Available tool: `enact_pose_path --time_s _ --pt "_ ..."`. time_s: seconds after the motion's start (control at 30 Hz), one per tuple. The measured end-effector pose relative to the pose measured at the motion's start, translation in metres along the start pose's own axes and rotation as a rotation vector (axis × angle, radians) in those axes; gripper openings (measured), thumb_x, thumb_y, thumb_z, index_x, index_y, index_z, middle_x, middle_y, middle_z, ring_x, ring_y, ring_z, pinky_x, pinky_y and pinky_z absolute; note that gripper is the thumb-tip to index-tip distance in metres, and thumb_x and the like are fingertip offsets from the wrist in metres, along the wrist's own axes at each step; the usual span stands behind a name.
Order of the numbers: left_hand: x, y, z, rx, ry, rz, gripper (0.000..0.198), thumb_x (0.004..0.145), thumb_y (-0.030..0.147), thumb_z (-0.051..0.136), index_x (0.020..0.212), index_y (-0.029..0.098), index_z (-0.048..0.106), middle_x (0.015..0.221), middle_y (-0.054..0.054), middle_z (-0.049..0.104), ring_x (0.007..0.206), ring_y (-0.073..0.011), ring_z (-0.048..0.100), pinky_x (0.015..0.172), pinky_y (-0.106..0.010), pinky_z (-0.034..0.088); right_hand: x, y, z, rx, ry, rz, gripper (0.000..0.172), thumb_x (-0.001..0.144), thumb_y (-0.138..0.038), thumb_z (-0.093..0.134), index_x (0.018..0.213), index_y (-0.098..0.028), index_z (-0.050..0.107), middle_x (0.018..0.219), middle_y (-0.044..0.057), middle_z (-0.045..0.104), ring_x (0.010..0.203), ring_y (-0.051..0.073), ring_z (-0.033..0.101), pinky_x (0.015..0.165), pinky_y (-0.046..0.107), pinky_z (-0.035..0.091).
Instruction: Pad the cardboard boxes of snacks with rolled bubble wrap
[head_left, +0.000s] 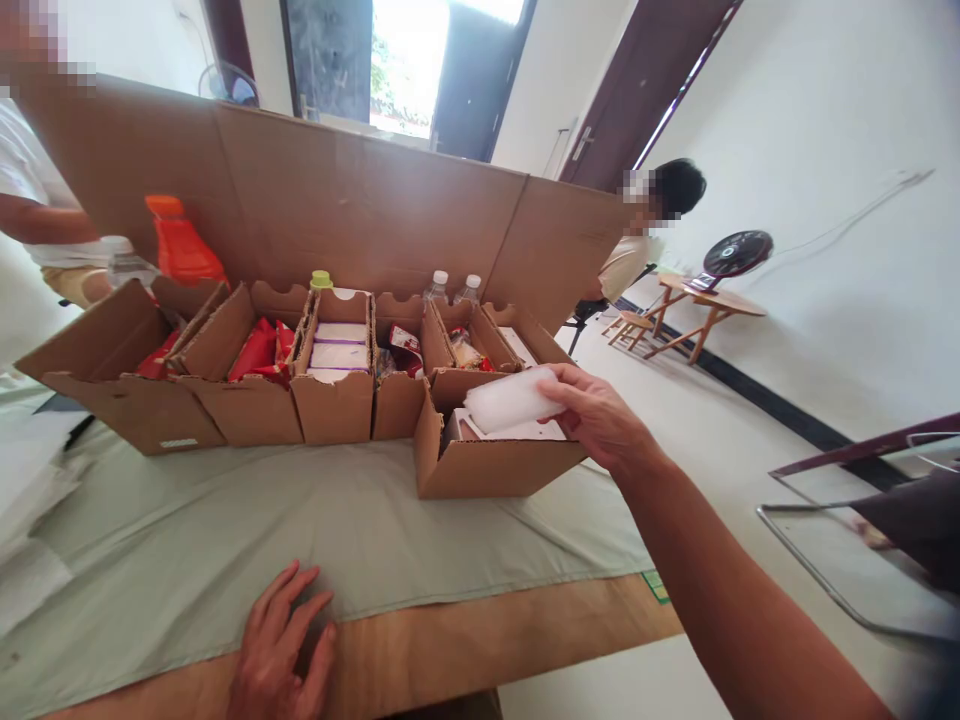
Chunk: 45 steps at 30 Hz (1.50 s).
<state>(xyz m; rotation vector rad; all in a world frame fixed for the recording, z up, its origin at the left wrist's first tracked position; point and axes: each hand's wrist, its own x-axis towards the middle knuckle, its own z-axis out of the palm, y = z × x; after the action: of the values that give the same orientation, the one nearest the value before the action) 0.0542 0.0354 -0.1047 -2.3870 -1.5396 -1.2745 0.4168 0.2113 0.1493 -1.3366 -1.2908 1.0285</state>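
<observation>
Orange-capped bottle (184, 248), far L, is seen behind a row of cardboard bins (255, 415), w/ red packets (259, 350) and white packs (337, 355) held in separate bins; if the row were shoved back, the bottle could be knocked over. Nearer, a pale green cloth (360, 540) is spread beneath the bins, its front edge creased over a wooden tabletop (495, 610). There, the left hand (281, 650) is seemingly rested, fingers parted and curved, nothing gripped — should the cloth be dragged by it, bins could be shifted too.

Farther R, a front carton (495, 475) is set just before the row, unsteadied by the left hand; if its rim were bumped, it could be turned or tipped. Above its opening, a white wrapped pack (510, 400) is held tilted, over a white box (532, 430) inside; whether the two are touching can't be told. The pack is pinched at its R end only, btwn thumb and fingers of the right hand (581, 405) — b/c its far end is unsupported, it could poss. be swung down, caught on the cardboard edge or dropped crooked. If the wrap is slick, the grip could be lost.
</observation>
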Motion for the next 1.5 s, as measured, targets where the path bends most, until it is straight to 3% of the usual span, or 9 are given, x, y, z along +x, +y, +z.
enact_pose_path --time_s 0.13,0.3,0.47,0.57,0.73,0.97,1.17,1.33,1.5 --pt "0.000 -0.004 0.001 0.058 0.018 0.063 0.023 0.091 0.016 0.062 0.113 0.021 0.067 0.123 -0.012 0.070 0.124 -0.0306 0.062 0.093 -0.043 0.057 0.018 -0.001 0.012 -0.350 -0.093 0.002 0.037 0.068 -0.047 0.079 0.087 -0.017 0.069 0.077 0.003 0.068 0.067 0.015 0.058 0.054 0.024 0.043" --pt "0.006 -0.002 0.001 0.056 0.025 0.073 0.020 0.092 0.017 0.060 0.110 0.020 0.067 0.120 -0.012 0.071 0.121 -0.0294 0.064 0.092 -0.042 0.057 0.011 -0.023 0.050 -0.965 -0.021 -0.298 0.023 0.083 -0.033 0.064 0.099 -0.018 0.070 0.087 0.005 0.072 0.078 0.019 0.062 0.068 0.029 0.043" --pt "0.018 0.007 -0.001 0.040 0.086 0.074 0.016 0.093 0.018 0.056 0.104 0.020 0.067 0.111 -0.011 0.073 0.112 -0.0275 0.067 0.087 -0.040 0.057 0.016 -0.029 0.093 -1.276 -0.123 -0.194 0.026 0.089 -0.025 0.061 0.111 -0.016 0.070 0.101 0.011 0.075 0.093 0.027 0.069 0.078 0.032 0.045" --pt "0.020 0.009 -0.002 0.033 0.095 0.065 0.016 0.093 0.017 0.056 0.104 0.020 0.067 0.110 -0.010 0.074 0.112 -0.0269 0.067 0.088 -0.039 0.057 0.018 -0.029 0.099 -1.324 -0.164 -0.143 0.035 0.086 -0.022 0.066 0.119 -0.013 0.069 0.100 0.014 0.075 0.094 0.030 0.070 0.077 0.033 0.047" --pt "0.017 0.008 -0.002 0.013 0.089 0.053 0.018 0.093 0.014 0.056 0.106 0.020 0.066 0.112 -0.011 0.073 0.114 -0.0264 0.066 0.091 -0.038 0.056 0.014 -0.038 0.091 -1.216 -0.461 -0.098 0.044 0.089 -0.021 0.062 0.133 -0.023 0.066 0.086 -0.001 0.076 0.073 0.016 0.069 0.069 0.024 0.048" --pt "0.017 0.010 -0.002 0.006 0.093 0.031 0.018 0.093 0.015 0.056 0.106 0.021 0.067 0.112 -0.010 0.073 0.114 -0.0255 0.066 0.091 -0.038 0.056 0.024 -0.019 0.095 -1.383 -0.534 -0.084 0.026 0.087 -0.024 0.068 0.112 -0.026 0.078 0.109 0.006 0.078 0.102 0.028 0.071 0.079 0.031 0.049" --pt "0.022 0.016 -0.005 0.023 0.103 0.003 0.017 0.094 0.013 0.054 0.104 0.021 0.067 0.110 -0.010 0.073 0.115 -0.0251 0.066 0.092 -0.038 0.055 0.031 -0.015 0.099 -1.402 -0.599 -0.143 0.019 0.086 -0.022 0.067 0.096 -0.025 0.082 0.098 0.007 0.080 0.098 0.031 0.073 0.078 0.034 0.051" --pt "0.020 0.017 -0.006 -0.002 0.088 -0.027 0.017 0.095 0.013 0.054 0.104 0.021 0.067 0.112 -0.011 0.072 0.117 -0.0251 0.064 0.092 -0.038 0.055 0.007 -0.037 0.072 -1.213 -0.340 -0.237 0.030 0.093 -0.030 0.058 0.114 -0.024 0.078 0.105 0.004 0.080 0.091 0.023 0.073 0.081 0.031 0.053" --pt "0.017 0.019 -0.009 -0.025 0.055 -0.047 0.022 0.092 0.012 0.057 0.110 0.021 0.067 0.121 -0.011 0.070 0.123 -0.0257 0.063 0.096 -0.039 0.057 -0.063 -0.022 0.017 -0.845 0.084 -0.307 0.032 0.088 -0.049 0.061 0.095 -0.024 0.080 0.091 0.004 0.080 0.079 0.023 0.072 0.068 0.032 0.055"
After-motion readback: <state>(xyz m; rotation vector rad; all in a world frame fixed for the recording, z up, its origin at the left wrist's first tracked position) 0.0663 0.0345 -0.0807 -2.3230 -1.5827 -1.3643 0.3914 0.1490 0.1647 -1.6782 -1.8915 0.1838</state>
